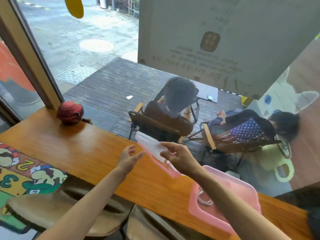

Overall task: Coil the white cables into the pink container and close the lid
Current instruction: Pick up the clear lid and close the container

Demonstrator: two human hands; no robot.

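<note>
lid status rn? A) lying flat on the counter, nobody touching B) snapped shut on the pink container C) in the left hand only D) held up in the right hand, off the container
D: the right hand has its grip on the translucent lid, raised above the counter, while the pink container sits open with white cables inside; the left hand is open beside the lid, not touching it.

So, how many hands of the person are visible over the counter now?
2. The left hand is open above the wooden counter, holding nothing. The right hand is lifted beside it, holding the translucent pink lid; its forearm crosses over the pink container.
</note>
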